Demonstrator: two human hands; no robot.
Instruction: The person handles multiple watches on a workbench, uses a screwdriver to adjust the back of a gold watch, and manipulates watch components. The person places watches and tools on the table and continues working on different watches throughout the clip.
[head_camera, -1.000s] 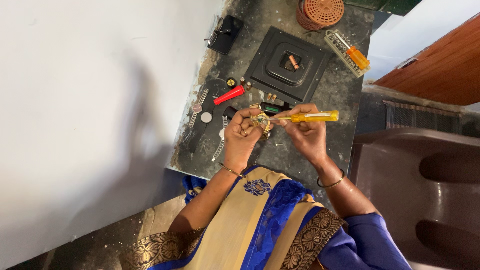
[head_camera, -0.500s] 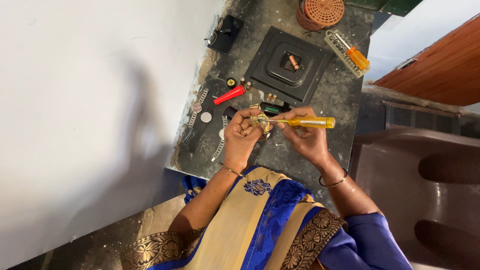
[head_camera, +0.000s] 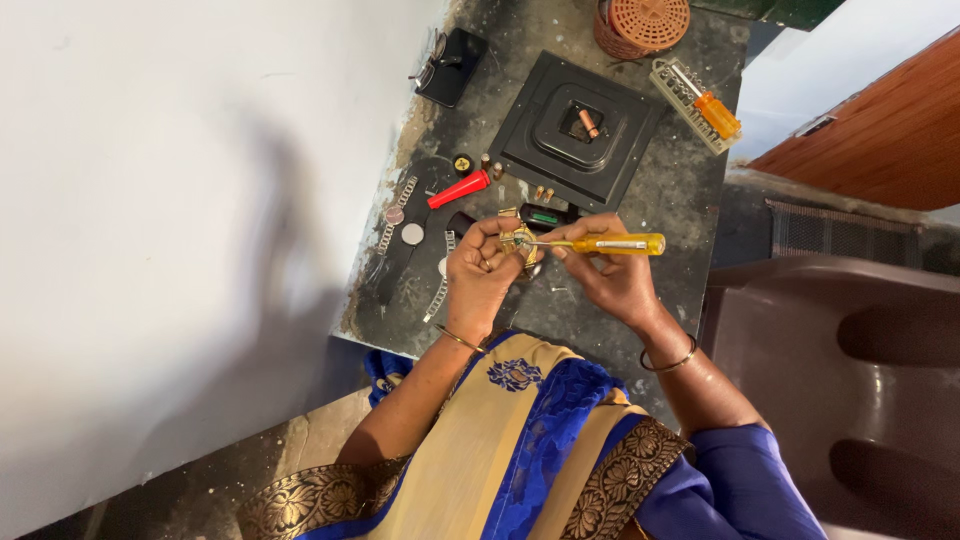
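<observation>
My left hand (head_camera: 482, 275) is closed around a small gold-coloured watch (head_camera: 518, 240), held just above the dark work table (head_camera: 670, 210). My right hand (head_camera: 605, 275) grips a yellow-handled screwdriver (head_camera: 615, 243) lying level, its metal tip touching the watch. Both hands meet near the table's front edge, above my blue and tan clothing.
A black square tray (head_camera: 575, 135) with small parts sits behind the hands. A red pointed tool (head_camera: 459, 189), watch straps (head_camera: 395, 215) and discs lie at left. An orange basket (head_camera: 645, 22) and a screwdriver set (head_camera: 700, 105) stand at the back. A brown plastic chair (head_camera: 850, 370) is at right.
The hands and screwdriver have shifted only slightly; the screwdriver handle sits a little lower and more level. Nothing was picked up or put down.
</observation>
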